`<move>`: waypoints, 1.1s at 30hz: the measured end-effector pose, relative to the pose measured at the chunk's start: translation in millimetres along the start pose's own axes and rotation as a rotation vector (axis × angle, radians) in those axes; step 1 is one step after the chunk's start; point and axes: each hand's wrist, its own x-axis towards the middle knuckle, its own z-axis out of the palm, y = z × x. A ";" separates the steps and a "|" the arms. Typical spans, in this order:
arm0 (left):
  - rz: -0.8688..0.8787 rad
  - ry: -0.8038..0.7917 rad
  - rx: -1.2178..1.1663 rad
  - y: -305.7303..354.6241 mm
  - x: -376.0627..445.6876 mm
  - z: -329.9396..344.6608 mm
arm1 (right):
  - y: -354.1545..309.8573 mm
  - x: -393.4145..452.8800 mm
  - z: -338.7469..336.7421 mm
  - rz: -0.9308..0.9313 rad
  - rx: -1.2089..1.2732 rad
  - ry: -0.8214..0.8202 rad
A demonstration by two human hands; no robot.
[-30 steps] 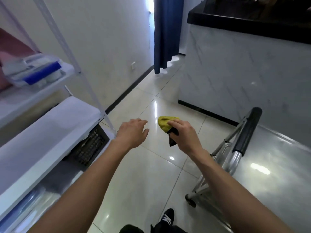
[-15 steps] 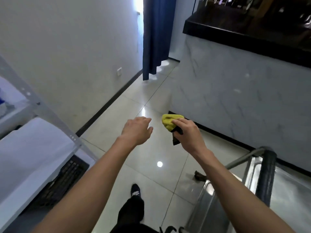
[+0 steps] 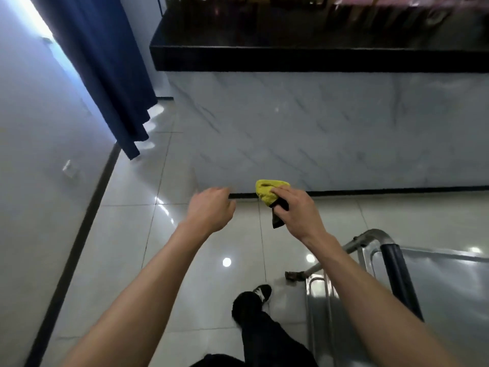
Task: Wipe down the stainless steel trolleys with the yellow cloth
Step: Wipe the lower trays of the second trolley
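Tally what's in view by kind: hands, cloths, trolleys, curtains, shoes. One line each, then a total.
Hands: 2, left hand and right hand
Cloths: 1, yellow cloth
Trolleys: 1, trolley
Curtains: 1, blue curtain
Shoes: 1, black shoe
Total: 6

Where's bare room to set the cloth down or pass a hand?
Free: the trolley top right of its dark handle, and floor tiles between the wall skirting and the left hand. Crowded: around the trolley frame beside the shoe. The right hand holds the yellow cloth.
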 end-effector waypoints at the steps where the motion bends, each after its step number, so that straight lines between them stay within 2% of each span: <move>1: 0.015 -0.007 0.011 5.4 24.4 -0.3 | 13.1 15.0 -1.4 0.024 0.007 0.004; 9: 0.196 -0.067 0.023 68.6 194.1 -13.8 | 105.3 111.9 -40.7 0.189 0.080 0.102; 16: 0.409 -0.118 0.038 151.0 309.7 -13.1 | 180.2 151.4 -80.6 0.359 0.034 0.219; 25: 0.638 -0.267 0.038 244.9 462.4 3.5 | 275.6 195.5 -114.2 0.650 -0.019 0.264; 28: 0.736 -0.292 0.021 284.3 501.2 2.7 | 295.7 201.0 -130.2 0.736 -0.040 0.292; 33: 0.964 -0.353 0.065 374.1 523.3 14.3 | 325.1 185.8 -151.9 0.928 -0.081 0.452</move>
